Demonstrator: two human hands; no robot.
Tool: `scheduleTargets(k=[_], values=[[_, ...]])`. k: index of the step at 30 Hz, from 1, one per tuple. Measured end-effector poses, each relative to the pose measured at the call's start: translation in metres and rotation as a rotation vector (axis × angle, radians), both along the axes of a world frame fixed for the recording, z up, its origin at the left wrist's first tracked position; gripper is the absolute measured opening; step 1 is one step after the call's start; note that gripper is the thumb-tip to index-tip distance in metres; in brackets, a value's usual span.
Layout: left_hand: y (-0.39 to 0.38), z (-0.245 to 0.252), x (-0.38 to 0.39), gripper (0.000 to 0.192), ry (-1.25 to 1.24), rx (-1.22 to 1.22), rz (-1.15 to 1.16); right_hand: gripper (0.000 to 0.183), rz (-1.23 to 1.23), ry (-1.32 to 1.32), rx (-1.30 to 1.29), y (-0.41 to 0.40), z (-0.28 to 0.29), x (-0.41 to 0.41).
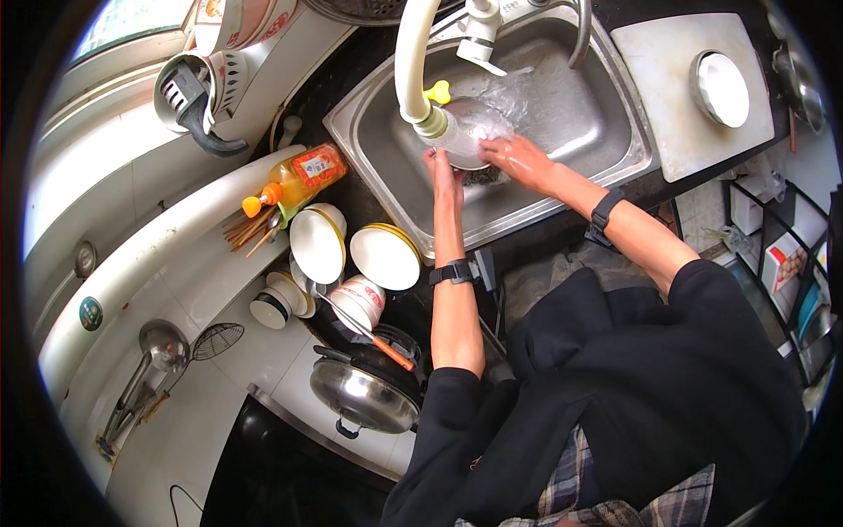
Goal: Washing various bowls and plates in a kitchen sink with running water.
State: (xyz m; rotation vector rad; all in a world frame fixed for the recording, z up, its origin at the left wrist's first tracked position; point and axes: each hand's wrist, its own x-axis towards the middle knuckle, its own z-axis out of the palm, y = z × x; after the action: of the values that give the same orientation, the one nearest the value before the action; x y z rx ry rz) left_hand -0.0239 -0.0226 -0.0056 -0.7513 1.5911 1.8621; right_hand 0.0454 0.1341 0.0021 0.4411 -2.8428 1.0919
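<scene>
Water runs from the white faucet hose into a round metal bowl held over the steel sink. My left hand grips the bowl's near left rim. At its right side is my right hand, wet, with its fingers at or inside the rim; splashing water hides part of them. Beneath the bowl lies something dark that I cannot make out. A yellow valve handle shows beside the hose, and a white faucet stands behind the sink.
Right of the sink, a metal bowl sits on a white cutting board. At left are a bottle of orange liquid, chopsticks, stacked bowls and a lidded pan. A thick white pipe runs along the wall.
</scene>
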Motion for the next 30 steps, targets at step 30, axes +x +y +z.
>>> scheduleTargets(k=[30], values=[[0.014, -0.01, 0.006, 0.023, 0.077, 0.042, -0.011, 0.017, -0.057, -0.116, -0.144, -0.025, 0.017, -0.016]])
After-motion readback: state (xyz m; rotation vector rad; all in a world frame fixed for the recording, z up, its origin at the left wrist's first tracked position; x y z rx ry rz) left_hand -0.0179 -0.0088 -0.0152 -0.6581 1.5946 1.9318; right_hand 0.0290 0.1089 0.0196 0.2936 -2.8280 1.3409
